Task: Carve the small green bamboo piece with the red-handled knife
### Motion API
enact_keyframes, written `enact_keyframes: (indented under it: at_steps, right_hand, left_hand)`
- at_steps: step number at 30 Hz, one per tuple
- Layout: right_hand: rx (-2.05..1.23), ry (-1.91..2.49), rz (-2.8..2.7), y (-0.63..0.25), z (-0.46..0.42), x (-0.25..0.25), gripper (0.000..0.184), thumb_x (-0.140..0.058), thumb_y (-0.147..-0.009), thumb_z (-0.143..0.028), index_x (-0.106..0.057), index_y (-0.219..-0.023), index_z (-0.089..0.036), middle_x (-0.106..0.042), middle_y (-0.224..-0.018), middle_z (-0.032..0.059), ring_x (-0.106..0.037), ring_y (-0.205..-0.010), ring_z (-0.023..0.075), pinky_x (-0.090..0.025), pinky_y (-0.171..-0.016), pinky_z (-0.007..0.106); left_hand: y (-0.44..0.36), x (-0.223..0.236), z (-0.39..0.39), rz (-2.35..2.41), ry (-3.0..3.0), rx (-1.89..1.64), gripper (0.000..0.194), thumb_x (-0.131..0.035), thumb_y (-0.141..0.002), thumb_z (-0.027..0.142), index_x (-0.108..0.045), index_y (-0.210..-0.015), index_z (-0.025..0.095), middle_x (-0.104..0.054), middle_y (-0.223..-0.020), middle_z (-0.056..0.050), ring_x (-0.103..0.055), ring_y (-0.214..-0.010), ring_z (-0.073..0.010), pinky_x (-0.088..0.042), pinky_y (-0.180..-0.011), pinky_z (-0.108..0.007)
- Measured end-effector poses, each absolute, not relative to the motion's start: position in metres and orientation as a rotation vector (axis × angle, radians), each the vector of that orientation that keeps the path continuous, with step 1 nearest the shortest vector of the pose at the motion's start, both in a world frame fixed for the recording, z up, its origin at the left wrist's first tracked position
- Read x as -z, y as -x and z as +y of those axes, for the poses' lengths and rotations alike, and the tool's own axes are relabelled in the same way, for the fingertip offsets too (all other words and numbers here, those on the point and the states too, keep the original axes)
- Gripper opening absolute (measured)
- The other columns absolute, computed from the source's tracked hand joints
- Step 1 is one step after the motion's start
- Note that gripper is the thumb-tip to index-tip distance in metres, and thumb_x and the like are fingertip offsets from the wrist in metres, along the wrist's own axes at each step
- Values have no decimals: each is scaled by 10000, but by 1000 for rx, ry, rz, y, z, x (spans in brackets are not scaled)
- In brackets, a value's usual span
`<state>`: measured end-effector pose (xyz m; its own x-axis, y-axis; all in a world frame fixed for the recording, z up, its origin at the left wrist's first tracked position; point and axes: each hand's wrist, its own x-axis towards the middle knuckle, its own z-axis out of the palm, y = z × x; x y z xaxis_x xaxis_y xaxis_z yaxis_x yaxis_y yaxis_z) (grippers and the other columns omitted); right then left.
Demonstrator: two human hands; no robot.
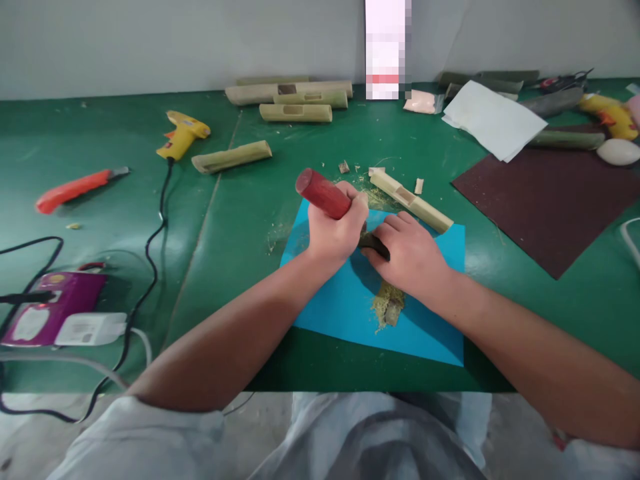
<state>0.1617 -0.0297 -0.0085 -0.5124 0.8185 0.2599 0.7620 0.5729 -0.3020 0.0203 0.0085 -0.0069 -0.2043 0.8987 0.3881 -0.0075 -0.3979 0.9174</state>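
My left hand [337,227] is wrapped round a thick red handle [323,193], whose blunt end points up and to the left; its lower end is hidden by the fist. Beside it, my right hand [407,250] is closed with fingers curled over a dark curved piece [376,245], mostly covered, so its kind is unclear. Both hands are over a blue sheet [330,300]. Just below the right hand lie yellowish shavings [383,300] and a small chip [393,313]. A bamboo piece with a cut slot [425,210] rests at the sheet's upper right edge.
Several bamboo pieces [295,113] lie near the wall. On the left are a yellow glue gun [183,135], a red utility knife [75,190] and a purple power strip [80,293] with cables. To the right, white paper [493,120] overlaps a dark brown sheet [550,207].
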Motion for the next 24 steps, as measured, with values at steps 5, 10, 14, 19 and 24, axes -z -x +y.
enact_keyframes:
  at_steps: [5,10,14,19,24]
  right_hand:
    - [-214,1278,-2422,-163,-28,11,183,-637,-956,-284,-654,-800,-190,-616,-818,87,-482,-802,236,-378,-774,386]
    - [-265,1260,-2419,-163,-27,12,193,-657,-960,-306,-647,-805,-191,-619,-833,83,-489,-810,233,-385,-775,387]
    - [-298,1243,-2393,-161,-29,13,205,-661,-968,-312,-637,-800,-197,-606,-820,71,-490,-808,230,-383,-765,382]
    - [-314,1283,-2391,-163,-27,11,230,-653,-971,-312,-636,-772,-197,-599,-798,70,-490,-793,229,-396,-775,387]
    - [-273,1304,-2388,-163,-25,13,224,-674,-960,-326,-645,-781,-195,-611,-810,75,-506,-811,235,-407,-785,390]
  left_hand:
    - [-17,12,9,1126,-1434,-1642,235,-641,-727,136,-505,-546,201,-460,-512,51,-454,-473,-66,-385,-463,-219]
    - [-18,6,9,1112,-1463,-1609,236,-607,-691,132,-468,-513,199,-450,-500,46,-430,-484,-69,-373,-474,-227]
    - [-19,3,6,1145,-1347,-1623,207,-556,-622,105,-444,-476,199,-436,-461,45,-383,-444,-64,-322,-428,-222]
    - [-18,6,6,1179,-1252,-1645,215,-555,-616,92,-452,-462,200,-446,-445,44,-397,-439,-66,-311,-415,-213]
    - [-21,-1,8,1181,-1159,-1630,234,-576,-693,130,-493,-489,208,-466,-451,51,-394,-391,-59,-342,-401,-218]
